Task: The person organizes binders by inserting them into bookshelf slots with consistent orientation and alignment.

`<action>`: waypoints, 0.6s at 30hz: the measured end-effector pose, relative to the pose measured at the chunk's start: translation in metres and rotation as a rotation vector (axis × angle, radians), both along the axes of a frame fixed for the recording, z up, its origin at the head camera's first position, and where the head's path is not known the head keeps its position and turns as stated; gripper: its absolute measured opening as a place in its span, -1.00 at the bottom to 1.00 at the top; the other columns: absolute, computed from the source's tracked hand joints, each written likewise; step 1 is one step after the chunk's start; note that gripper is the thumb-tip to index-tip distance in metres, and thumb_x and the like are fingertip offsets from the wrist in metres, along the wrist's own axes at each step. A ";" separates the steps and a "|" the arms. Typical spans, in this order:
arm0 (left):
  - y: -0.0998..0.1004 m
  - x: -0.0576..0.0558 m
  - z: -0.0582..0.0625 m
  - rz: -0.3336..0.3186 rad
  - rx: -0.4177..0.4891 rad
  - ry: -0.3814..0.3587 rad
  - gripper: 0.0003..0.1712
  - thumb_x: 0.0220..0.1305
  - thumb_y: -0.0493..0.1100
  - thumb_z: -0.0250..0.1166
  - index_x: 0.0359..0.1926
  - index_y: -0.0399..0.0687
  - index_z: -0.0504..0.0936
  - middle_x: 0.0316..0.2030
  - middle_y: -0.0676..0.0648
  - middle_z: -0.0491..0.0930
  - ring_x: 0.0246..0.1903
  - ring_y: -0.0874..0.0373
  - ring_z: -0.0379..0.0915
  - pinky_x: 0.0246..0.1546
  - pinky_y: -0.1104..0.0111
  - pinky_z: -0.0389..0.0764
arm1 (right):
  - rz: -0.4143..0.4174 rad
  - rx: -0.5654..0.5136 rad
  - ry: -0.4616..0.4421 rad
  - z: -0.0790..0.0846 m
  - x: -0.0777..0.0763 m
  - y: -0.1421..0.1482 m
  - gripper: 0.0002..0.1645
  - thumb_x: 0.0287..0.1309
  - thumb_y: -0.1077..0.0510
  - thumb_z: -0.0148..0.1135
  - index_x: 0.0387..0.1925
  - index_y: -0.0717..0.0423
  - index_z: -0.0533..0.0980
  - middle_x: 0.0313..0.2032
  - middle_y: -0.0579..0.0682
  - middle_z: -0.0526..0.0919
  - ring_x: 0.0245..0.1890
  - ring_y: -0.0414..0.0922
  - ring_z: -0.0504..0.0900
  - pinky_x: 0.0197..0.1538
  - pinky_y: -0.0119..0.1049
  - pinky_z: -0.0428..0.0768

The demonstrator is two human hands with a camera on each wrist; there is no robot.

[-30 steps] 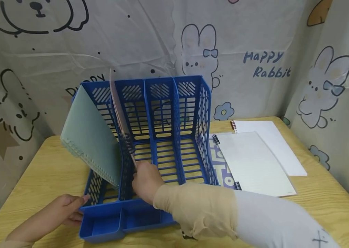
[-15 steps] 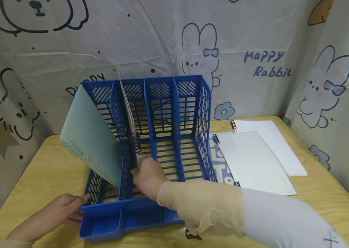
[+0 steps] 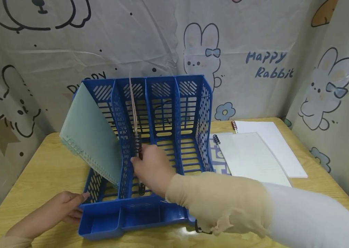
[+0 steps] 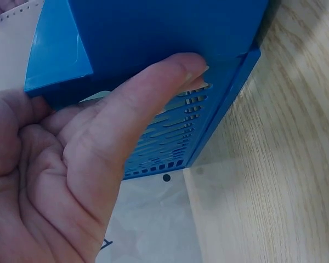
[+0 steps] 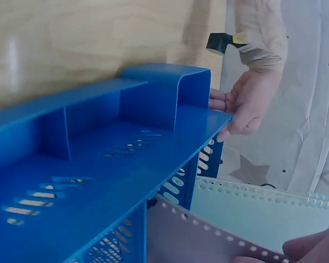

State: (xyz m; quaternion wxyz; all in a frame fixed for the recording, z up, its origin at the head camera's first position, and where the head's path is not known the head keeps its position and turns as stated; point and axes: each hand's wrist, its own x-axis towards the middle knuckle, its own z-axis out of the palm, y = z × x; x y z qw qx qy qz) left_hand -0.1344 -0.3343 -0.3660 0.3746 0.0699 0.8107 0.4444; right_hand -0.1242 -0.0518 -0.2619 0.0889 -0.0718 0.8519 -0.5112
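A blue desktop file rack (image 3: 150, 113) with several upright slots and small front trays stands on the table. My left hand (image 3: 64, 208) holds its front left corner, the thumb (image 4: 148, 90) lying along the side wall. My right hand (image 3: 154, 168) grips a thin pinkish notebook (image 3: 133, 110) with black coil binding, which stands upright in the second slot from the left. A row of holes shows along the edge of its page (image 5: 197, 238) in the right wrist view. Leaning in the leftmost slot is a pale green spiral notebook (image 3: 92, 134).
To the right of the rack lie a clear-covered notebook (image 3: 252, 155) with black coils and a white one (image 3: 281, 143) with red coils. A purple-lettered sheet or cover (image 3: 219, 153) shows partly beneath. Patterned curtains (image 3: 149, 41) surround the wooden table (image 3: 47, 165).
My right hand has moved the pinkish notebook rightward within the second slot, away from the left divider, and it now stands more upright. My left hand stays on the rack's corner.
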 end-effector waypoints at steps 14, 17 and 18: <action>0.005 0.001 0.000 0.021 -0.024 0.020 -0.18 0.54 0.06 -0.29 0.11 -0.86 0.19 0.01 -0.62 0.41 -0.11 -0.28 0.58 -0.18 0.07 0.67 | 0.165 0.716 0.555 -0.005 0.002 -0.020 -0.62 0.32 0.04 0.09 0.08 0.13 0.44 -0.60 -0.06 0.64 -0.67 -0.17 0.60 -0.73 -0.42 0.43; 0.004 0.002 0.000 0.015 -0.013 0.030 -0.20 0.54 0.05 -0.29 0.11 -0.85 0.20 0.01 -0.64 0.39 -0.12 -0.28 0.58 -0.19 0.07 0.67 | 0.145 0.772 0.638 -0.010 0.004 -0.024 -0.51 0.32 0.00 0.10 0.18 0.16 0.40 -0.64 -0.07 0.63 -0.71 -0.18 0.57 -0.76 -0.40 0.40; 0.003 0.002 -0.001 0.014 -0.008 0.032 -0.20 0.54 0.04 -0.30 0.10 -0.86 0.21 0.01 -0.64 0.40 -0.13 -0.28 0.58 -0.19 0.07 0.67 | 0.138 0.775 0.655 -0.011 0.005 -0.025 -0.51 0.31 -0.01 0.11 0.17 0.16 0.40 -0.64 -0.08 0.63 -0.70 -0.18 0.57 -0.76 -0.39 0.41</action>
